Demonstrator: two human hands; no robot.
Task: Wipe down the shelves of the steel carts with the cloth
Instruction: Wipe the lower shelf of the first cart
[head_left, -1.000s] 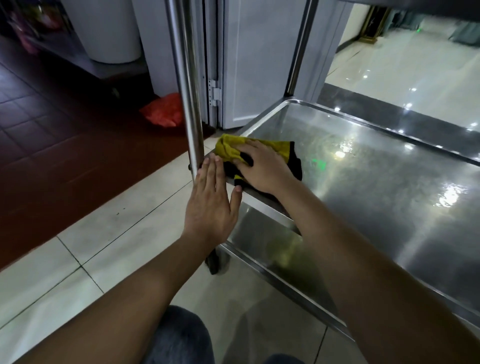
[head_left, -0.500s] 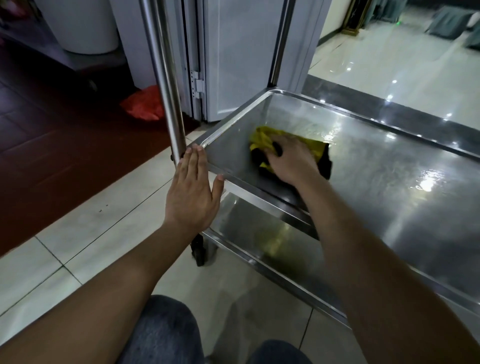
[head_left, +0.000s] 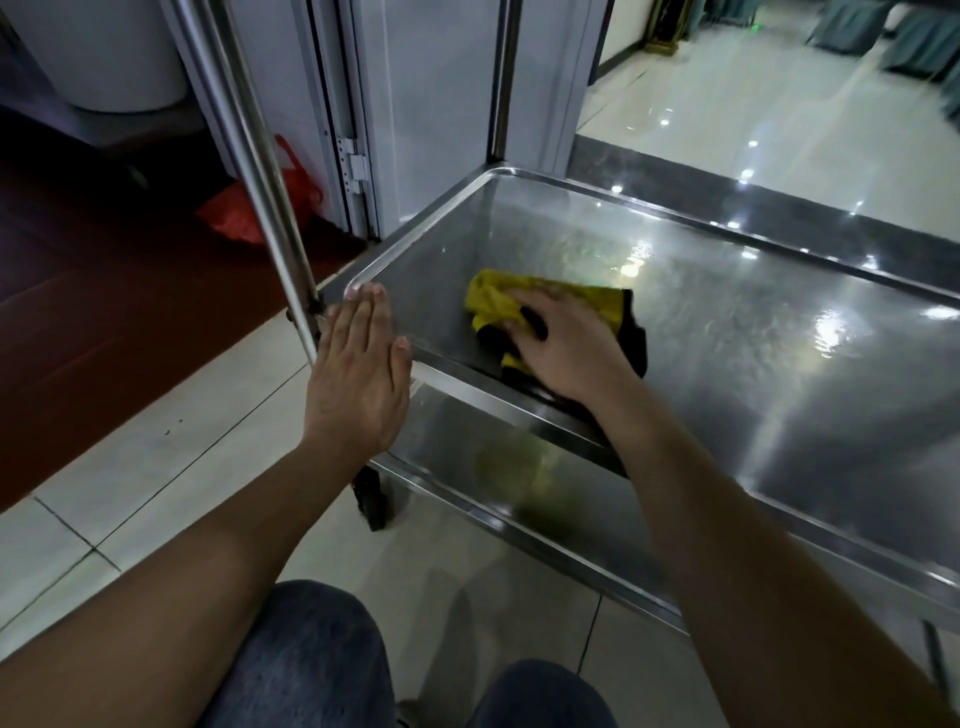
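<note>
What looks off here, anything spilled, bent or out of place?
Nothing on the cart stands out. The right hand presses the cloth on the steel shelf. Only oddity: a red plastic bag on the floor by the door.

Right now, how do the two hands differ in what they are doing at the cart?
The right hand presses the yellow and black cloth flat on the middle shelf; the left hand holds nothing. The left hand rests at the shelf's corner rim beside the upright post, while the right hand lies further in. Both show flat, straight fingers.

Steel shelf (head_left: 727, 374) carries a yellow-and-black cloth (head_left: 597, 306)
</note>
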